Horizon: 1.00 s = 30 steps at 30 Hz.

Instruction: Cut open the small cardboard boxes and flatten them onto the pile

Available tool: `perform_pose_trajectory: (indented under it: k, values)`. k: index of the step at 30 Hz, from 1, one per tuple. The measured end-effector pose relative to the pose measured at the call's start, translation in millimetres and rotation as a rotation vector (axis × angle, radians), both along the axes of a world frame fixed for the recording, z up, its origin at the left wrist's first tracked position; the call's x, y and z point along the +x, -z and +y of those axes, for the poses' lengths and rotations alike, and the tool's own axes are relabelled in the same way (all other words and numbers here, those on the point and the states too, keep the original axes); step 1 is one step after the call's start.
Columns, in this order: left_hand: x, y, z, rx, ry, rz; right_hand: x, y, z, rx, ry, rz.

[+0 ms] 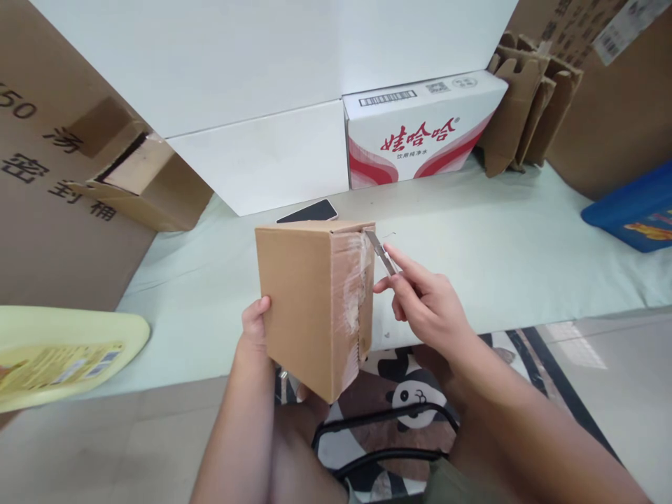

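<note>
A brown cardboard box (297,294) is held up tilted over the front edge of the cloth-covered table. My left hand (256,318) grips its left side, the thumb showing on the face and the other fingers hidden behind. Along the box's right side runs a seam with torn, wrinkled clear tape (351,301). My right hand (423,294) is closed around a utility knife (386,259), the index finger stretched along it. The blade's tip is at the upper end of the taped seam.
Behind the box lies a dark flat device (309,211) with a light rim. A white-and-red carton (420,133) and a plain white box (262,157) line the back. An open cardboard box (157,182), folded cardboard (517,105), a yellow-green container (68,353) and a blue one (630,210) flank the table.
</note>
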<state>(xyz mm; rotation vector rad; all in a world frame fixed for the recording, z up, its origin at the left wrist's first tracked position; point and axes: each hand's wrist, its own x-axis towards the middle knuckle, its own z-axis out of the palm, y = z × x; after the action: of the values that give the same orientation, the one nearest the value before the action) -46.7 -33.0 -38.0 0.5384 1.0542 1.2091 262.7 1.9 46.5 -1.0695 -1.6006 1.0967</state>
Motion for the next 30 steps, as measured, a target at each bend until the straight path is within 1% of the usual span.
perform_pose_trajectory:
  k: [5, 7, 11, 15, 17, 21, 23, 26, 30]
  values:
    - [7, -8.9, 0, -0.026, 0.004, -0.041, -2, -0.8, -3, 0.077, 0.030, -0.025]
    - [7, -10.2, -1, -0.037, 0.009, -0.067, -2, -1.1, -3, 0.093, 0.025, -0.048]
    - [4, -4.9, 0, -0.047, 0.024, -0.058, -4, 0.3, -2, 0.082, 0.029, -0.127]
    - [4, -1.0, 1, -0.046, 0.000, -0.070, -7, 4.7, -2, 0.070, 0.054, -0.198]
    - [5, -2.0, 0, -0.031, 0.000, -0.109, -8, 6.4, -3, 0.058, 0.054, -0.193]
    - [7, -5.3, 0, 0.003, 0.090, -0.213, -9, 5.9, -4, 0.081, 0.104, -0.128]
    - [6, -6.2, 0, 0.009, 0.113, -0.257, -9, 4.5, -5, 0.097, 0.104, -0.110]
    - [7, -7.4, 0, 0.000, 0.108, -0.273, -10, 3.3, -5, 0.109, 0.089, -0.105]
    - [11, -10.1, 0, -0.029, 0.092, -0.256, -11, 2.5, -5, 0.100, 0.119, -0.141]
